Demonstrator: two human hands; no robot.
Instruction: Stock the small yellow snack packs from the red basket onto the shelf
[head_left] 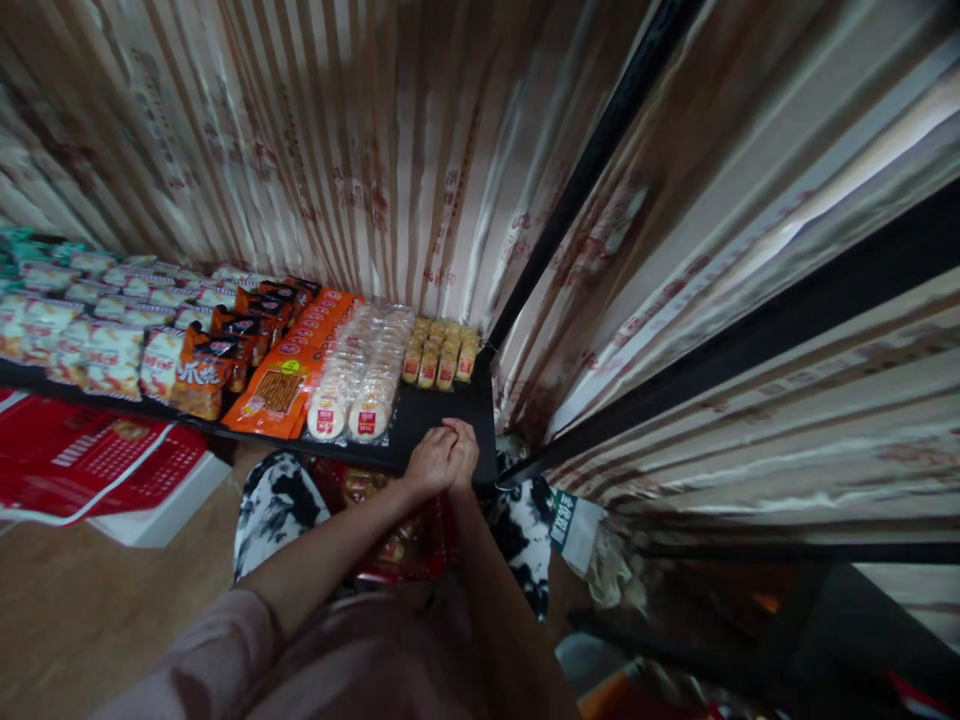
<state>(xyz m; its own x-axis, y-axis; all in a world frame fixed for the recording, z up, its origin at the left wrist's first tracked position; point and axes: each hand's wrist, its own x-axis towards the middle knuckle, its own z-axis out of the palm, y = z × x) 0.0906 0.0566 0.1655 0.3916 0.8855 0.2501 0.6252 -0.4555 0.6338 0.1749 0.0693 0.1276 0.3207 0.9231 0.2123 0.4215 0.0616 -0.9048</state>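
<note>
My left hand point(429, 463) and my right hand point(464, 455) rest folded together at the front edge of a black shelf point(420, 413). Their fingers are closed against each other, and nothing shows in them. Just beyond, small yellow-wrapped snacks point(439, 357) stand in short rows at the shelf's right end. Left of these are two rows of round white crackers point(346, 385) in clear wrappers with red labels. An orange snack bag point(281, 385) lies beside them, followed by orange-and-black snack bags point(202, 372) and many white packets point(105, 350).
Pleated, printed curtain point(420, 160) hangs behind the shelf, with a black post point(577, 190) rising at its right corner. A red package point(97, 450) sits on a white box point(169, 510) at lower left. Below my arms is a red-edged container point(405, 550) between my knees.
</note>
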